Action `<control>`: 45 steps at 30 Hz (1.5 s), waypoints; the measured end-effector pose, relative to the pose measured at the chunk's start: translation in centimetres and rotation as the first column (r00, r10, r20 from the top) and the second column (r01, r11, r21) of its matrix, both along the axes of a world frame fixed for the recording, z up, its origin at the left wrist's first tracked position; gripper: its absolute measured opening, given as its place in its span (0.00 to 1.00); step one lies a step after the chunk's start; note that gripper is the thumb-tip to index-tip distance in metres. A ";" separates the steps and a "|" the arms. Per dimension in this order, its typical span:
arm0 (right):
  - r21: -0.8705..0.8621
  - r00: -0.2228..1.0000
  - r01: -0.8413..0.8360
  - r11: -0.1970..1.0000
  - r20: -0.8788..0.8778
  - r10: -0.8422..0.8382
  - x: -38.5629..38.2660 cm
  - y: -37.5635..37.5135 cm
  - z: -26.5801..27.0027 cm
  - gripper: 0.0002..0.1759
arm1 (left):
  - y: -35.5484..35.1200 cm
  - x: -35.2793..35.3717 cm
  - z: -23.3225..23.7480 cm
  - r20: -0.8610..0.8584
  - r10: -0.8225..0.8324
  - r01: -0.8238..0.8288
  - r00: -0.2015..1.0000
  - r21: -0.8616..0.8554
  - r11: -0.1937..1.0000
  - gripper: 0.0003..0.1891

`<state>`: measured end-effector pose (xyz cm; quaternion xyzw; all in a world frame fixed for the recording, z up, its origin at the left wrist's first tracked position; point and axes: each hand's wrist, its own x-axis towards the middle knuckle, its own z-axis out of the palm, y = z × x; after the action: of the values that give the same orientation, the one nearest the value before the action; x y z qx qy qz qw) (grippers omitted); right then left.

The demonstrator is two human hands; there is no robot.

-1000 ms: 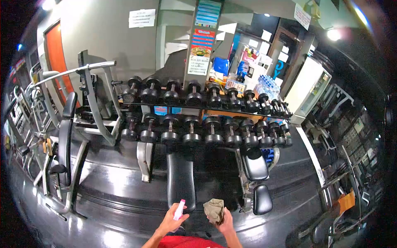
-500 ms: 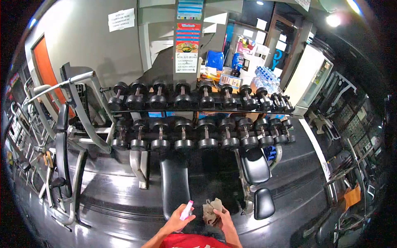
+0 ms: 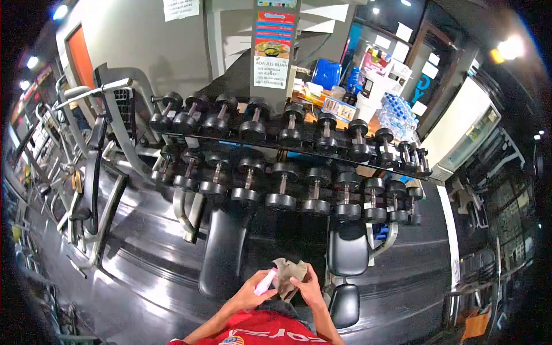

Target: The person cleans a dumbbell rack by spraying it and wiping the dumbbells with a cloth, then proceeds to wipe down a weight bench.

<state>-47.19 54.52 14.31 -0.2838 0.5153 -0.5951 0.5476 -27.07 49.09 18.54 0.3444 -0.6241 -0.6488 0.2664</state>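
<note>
Head view: left hand (image 3: 248,294) grips a spray bottle (image 3: 266,282), its nozzle touching the cloth (image 3: 289,272) clutched by the right hand (image 3: 308,289).

Dim gym under hard spot lamps, seen through a strong fisheye.

Light comes from a warm lamp (image 3: 505,49) far up and right of the fingers (image 3: 300,280) and from cooler lamps (image 3: 60,11) far up and left; all flare into soft blobs. The floor (image 3: 144,230) left of the fingers shines in pale streaks of glare. Deep shadow lies just above the fingers, under the rack (image 3: 287,152). The cloth (image 3: 287,270) and bottle (image 3: 265,283) they grip are evenly lit and fairly sharp. Outward from the fingers straight lines bow, detail smears, and the corners go black.
</note>
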 end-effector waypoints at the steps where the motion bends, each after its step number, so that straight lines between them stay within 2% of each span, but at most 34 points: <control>1: 0.008 1.000 -0.013 1.000 0.000 0.013 -0.6 -0.4 0.4 0.28 | 0.0 -0.8 0.1 -0.015 -0.010 0.010 1.000 0.047 0.999 0.21; 2: -0.003 1.000 -0.022 1.000 0.021 0.022 -1.0 -0.8 0.9 0.27 | -0.1 -1.5 -0.1 -0.014 0.005 -0.004 1.000 0.055 0.998 0.21; 4: -0.048 0.996 -0.057 0.997 0.068 0.060 -1.6 -1.6 1.6 0.27 | -0.5 -2.6 -0.2 -0.004 -0.027 0.026 1.000 -0.069 0.997 0.22; 5: -0.043 0.995 -0.072 0.997 0.070 0.075 -1.9 -2.1 1.5 0.27 | -0.6 -2.8 0.1 -0.002 -0.012 0.011 1.000 -0.064 0.998 0.22; 7: -0.055 0.985 -0.093 0.994 0.142 0.100 -2.5 -3.1 1.2 0.29 | -0.9 -3.4 1.2 0.043 0.031 -0.037 0.999 0.147 0.988 0.24; 9: -0.050 0.981 -0.154 0.987 0.111 0.159 -3.3 -4.2 1.6 0.32 | -1.5 -3.8 0.9 0.005 0.052 -0.052 0.999 0.141 0.989 0.26; 11: -0.024 0.966 -0.194 0.981 0.167 0.196 -3.9 -5.3 2.1 0.34 | -2.2 -4.4 0.6 0.002 0.121 -0.118 0.993 0.219 0.968 0.26; 12: -0.018 0.953 -0.222 0.975 0.209 0.221 -4.2 -5.7 2.1 0.36 | -2.7 -4.7 0.3 -0.002 0.140 -0.139 0.990 0.104 0.985 0.27; 13: -0.004 0.952 -0.225 0.974 0.212 0.221 -4.5 -6.3 2.1 0.36 | -3.3 -5.0 1.0 0.028 0.171 -0.174 0.985 0.139 0.975 0.28; 16: 0.015 0.931 -0.261 0.965 0.270 0.247 -5.4 -7.9 2.2 0.36 | -5.2 -5.3 0.1 -0.022 0.194 -0.187 0.981 0.179 0.966 0.27; 18: 0.043 0.941 -0.274 0.961 0.220 0.258 -6.0 -9.3 2.0 0.35 | -7.4 -5.4 1.3 -0.033 0.099 -0.095 0.994 0.113 0.989 0.26; 21: 0.086 0.964 -0.248 0.965 0.125 0.236 -6.0 -12.3 2.8 0.33 | -10.2 -5.8 1.0 -0.068 0.075 -0.069 0.995 0.096 0.993 0.22; 22: 0.098 0.973 -0.227 0.969 -0.028 0.230 -6.0 -13.5 3.2 0.32 | -11.4 -5.9 0.7 -0.041 0.005 -0.004 0.999 0.017 1.000 0.20; 23: 0.106 0.959 -0.205 0.973 -0.177 0.222 -6.0 -14.5 3.5 0.32 | -12.5 -6.0 0.6 -0.039 0.004 -0.003 0.999 0.027 1.000 0.20; 24: 0.099 0.949 -0.158 0.983 -0.261 0.179 -6.1 -15.6 2.9 0.30 | -13.7 -6.2 0.6 -0.045 -0.036 0.033 0.998 -0.062 0.998 0.21; 25: 0.093 0.960 -0.142 0.985 -0.230 0.160 -5.9 -16.7 3.4 0.30 | -14.8 -6.3 0.5 -0.049 -0.078 0.069 0.996 -0.154 0.986 0.21; 26: 0.095 0.963 -0.131 0.987 -0.225 0.150 -6.0 -17.7 3.2 0.30 | -15.7 -6.3 0.5 -0.091 -0.081 0.080 0.993 -0.013 0.997 0.22; 29: 0.119 0.973 -0.084 0.989 -0.202 0.107 -5.7 -20.6 3.0 0.29 | -19.2 -6.2 1.7 -0.063 -0.092 0.095 0.994 0.049 0.994 0.22; 31: 0.093 0.861 -0.015 0.996 -0.505 0.060 -5.7 -22.3 3.1 0.28 | -21.1 -6.3 1.2 -0.088 -0.093 0.100 0.992 0.084 0.991 0.22; 33: 0.083 0.828 0.027 0.996 -0.559 0.024 -5.3 -23.6 4.7 0.27 | -22.4 -6.2 0.7 -0.105 -0.091 0.103 0.990 0.113 0.988 0.23; 35: 0.040 0.701 0.069 0.997 -0.713 -0.020 -5.1 -25.0 5.5 0.28 | -23.7 -6.2 0.2 -0.060 -0.081 0.070 0.995 -0.164 0.984 0.23; 36: 0.008 0.678 0.071 0.997 -0.733 -0.043 -4.9 -25.7 6.3 0.27 | -24.3 -6.2 0.3 -0.098 -0.094 0.078 0.991 -0.155 0.985 0.24; 37: 0.007 0.677 0.077 0.997 -0.735 -0.047 -4.8 -26.2 6.2 0.27 | -24.9 -6.2 0.7 -0.100 -0.100 0.083 0.990 -0.155 0.984 0.24; 39: -0.071 0.727 0.108 0.992 -0.675 -0.127 -4.7 -27.2 5.7 0.27 | -26.2 -6.3 2.1 -0.110 -0.091 0.117 0.990 0.257 0.959 0.24; 40: -0.013 0.783 0.107 0.994 -0.615 -0.093 -5.1 -27.6 5.3 0.32 | -26.9 -6.5 2.6 -0.112 -0.096 0.121 0.989 0.250 0.961 0.24; 41: -0.020 0.781 0.115 0.993 -0.616 -0.103 -5.3 -28.1 4.8 0.32 | -27.5 -6.5 2.9 -0.132 -0.098 0.127 0.986 0.234 0.964 0.25; 43: -0.088 0.948 0.034 0.995 -0.311 -0.060 -5.7 -29.1 4.2 0.41 | -28.6 -7.1 2.9 -0.152 -0.111 0.142 0.982 0.217 0.966 0.26; 44: -0.037 0.954 -0.066 0.997 -0.296 0.052 -6.4 -29.4 4.4 0.45 | -29.1 -7.5 2.5 -0.160 -0.059 0.091 0.985 0.199 0.976 0.25; 45: -0.040 0.954 -0.064 0.997 -0.295 0.049 -6.6 -29.9 3.9 0.45 | -29.6 -7.8 2.4 -0.168 -0.004 0.035 0.986 0.181 0.983 0.25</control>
<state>-53.77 24.60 18.21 -0.3971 0.5677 -0.5430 0.4746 -34.85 19.47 20.92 0.3057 -0.5405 -0.7326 0.2788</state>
